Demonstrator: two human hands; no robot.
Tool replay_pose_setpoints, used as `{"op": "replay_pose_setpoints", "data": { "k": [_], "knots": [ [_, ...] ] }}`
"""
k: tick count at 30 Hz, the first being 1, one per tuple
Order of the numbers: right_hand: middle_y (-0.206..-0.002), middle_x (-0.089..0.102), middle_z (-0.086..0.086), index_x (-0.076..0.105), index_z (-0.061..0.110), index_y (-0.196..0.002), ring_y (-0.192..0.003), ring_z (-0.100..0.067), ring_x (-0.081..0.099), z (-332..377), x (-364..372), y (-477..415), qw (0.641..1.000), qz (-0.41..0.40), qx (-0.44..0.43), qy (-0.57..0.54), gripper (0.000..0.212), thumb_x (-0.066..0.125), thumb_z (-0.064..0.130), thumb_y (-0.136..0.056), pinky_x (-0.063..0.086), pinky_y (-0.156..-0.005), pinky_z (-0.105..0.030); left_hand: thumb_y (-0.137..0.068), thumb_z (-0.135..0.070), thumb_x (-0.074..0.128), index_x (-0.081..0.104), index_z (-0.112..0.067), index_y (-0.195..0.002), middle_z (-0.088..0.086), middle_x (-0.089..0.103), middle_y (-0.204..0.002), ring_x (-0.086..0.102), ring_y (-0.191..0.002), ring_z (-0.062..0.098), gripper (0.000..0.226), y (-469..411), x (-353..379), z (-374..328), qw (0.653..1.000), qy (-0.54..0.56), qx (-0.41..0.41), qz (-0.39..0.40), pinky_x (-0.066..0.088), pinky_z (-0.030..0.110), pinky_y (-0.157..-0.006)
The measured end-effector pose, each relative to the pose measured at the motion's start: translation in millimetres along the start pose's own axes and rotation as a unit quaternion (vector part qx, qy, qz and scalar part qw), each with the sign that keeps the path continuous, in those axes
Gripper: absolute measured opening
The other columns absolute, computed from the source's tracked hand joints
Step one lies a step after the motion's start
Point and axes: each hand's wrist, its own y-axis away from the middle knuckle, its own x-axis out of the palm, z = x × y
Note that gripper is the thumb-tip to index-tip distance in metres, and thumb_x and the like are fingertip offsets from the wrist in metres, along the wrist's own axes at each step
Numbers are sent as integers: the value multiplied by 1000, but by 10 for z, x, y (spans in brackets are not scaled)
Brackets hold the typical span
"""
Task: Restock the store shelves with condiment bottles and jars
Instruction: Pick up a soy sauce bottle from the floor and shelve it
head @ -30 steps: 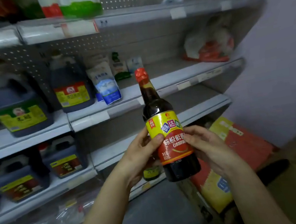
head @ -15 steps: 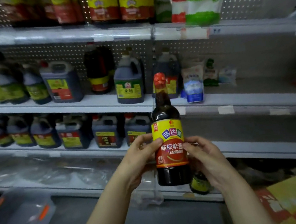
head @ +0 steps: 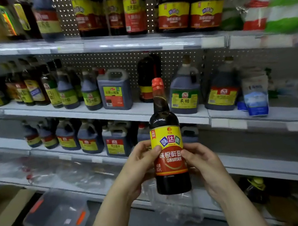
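A shop aisle: grey metal shelves (head: 89, 110) with a pegboard back fill the frame, stocked with dark sauce bottles (head: 172, 3) upper centre and jugs (head: 115, 92) mid-frame, with price-label strips (head: 213, 42) on the shelf edges.

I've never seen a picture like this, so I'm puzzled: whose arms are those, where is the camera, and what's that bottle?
There is no machine here. The arms belong to a person wearing a camera on their head, so you see what they see, looking forward and down. Their left hand and right hand both hold one upright dark bottle with a red cap and a yellow-and-red label. Behind it are store shelves carrying many dark sauce bottles and handled jugs. A clear plastic bin sits on the floor at lower left.
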Motion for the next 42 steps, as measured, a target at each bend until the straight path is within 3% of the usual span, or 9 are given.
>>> {"op": "replay_pose_setpoints", "data": {
  "k": [8, 12, 19, 29, 33, 38, 40, 42],
  "knots": [
    [-92, 75, -5, 66, 10, -102, -81, -15, 71, -69, 864, -274, 998, 40, -10, -42, 39, 73, 20, -64, 53, -60, -21, -78, -34, 75, 58, -21, -113, 5, 73, -103, 70, -97, 26, 41, -44, -870, -228, 1000, -1, 23, -21, 55, 39, -78],
    [-95, 75, -5, 67, 14, -102, -89, -21, 70, -23, 1161, -501, 997, 58, -18, -45, 40, 74, 24, -64, 53, -69, -28, -80, -33, 72, 56, -17, -116, 8, 72, -106, 68, -101, 30, 42, -152, -1111, -415, 998, -10, 41, -44, 53, 47, -86],
    [-100, 73, -9, 66, 16, -97, -88, -20, 69, 221, 1358, -1032, 992, 89, -26, -85, 34, 75, 24, -65, 53, -65, -25, -79, -34, 66, 60, -23, -117, 1, 73, -107, 70, -97, 20, 39, -564, -1201, -793, 994, -34, 86, -65, 53, 35, -76],
    [-88, 73, 0, 65, 10, -100, -83, -14, 70, 1044, 1366, -1990, 981, 152, -97, -70, 34, 72, 16, -67, 56, -66, -24, -78, -33, 71, 58, -19, -116, 11, 71, -109, 70, -97, 29, 42, -1410, -1111, -1469, 983, -25, 159, -83, 55, 44, -83],
    [-90, 71, -1, 65, 11, -99, -68, -8, 67, 1451, 1454, -2270, 976, 181, -114, -50, 29, 72, 14, -72, 52, -55, -20, -78, -32, 65, 57, -19, -114, 9, 73, -105, 71, -95, 26, 39, -1666, -1113, -1842, 975, -34, 204, -79, 57, 34, -69],
    [-101, 73, -7, 66, 11, -101, -93, -21, 70, 1743, 1624, -2525, 972, 183, -145, -31, 35, 74, 18, -67, 57, -84, -36, -83, -25, 63, 58, -15, -113, 7, 73, -102, 72, -89, 21, 32, -1880, -1216, -2172, 968, -22, 243, -61, 58, 28, -64],
    [-101, 73, -8, 66, 13, -100, -92, -21, 70, 1822, 1740, -2621, 973, 174, -149, -30, 36, 75, 20, -66, 54, -86, -39, -84, -24, 63, 59, -14, -115, 8, 73, -100, 73, -82, 17, 33, -1976, -1290, -2253, 965, -4, 257, -57, 55, 23, -57],
    [-100, 74, -8, 65, 14, -99, -87, -18, 71, 1901, 1879, -2709, 974, 173, -147, -27, 37, 75, 22, -64, 55, -82, -35, -80, -32, 65, 58, -16, -117, 9, 72, -102, 72, -88, 21, 40, -2080, -1412, -2321, 962, 3, 269, -58, 55, 25, -60]
  ]
}}
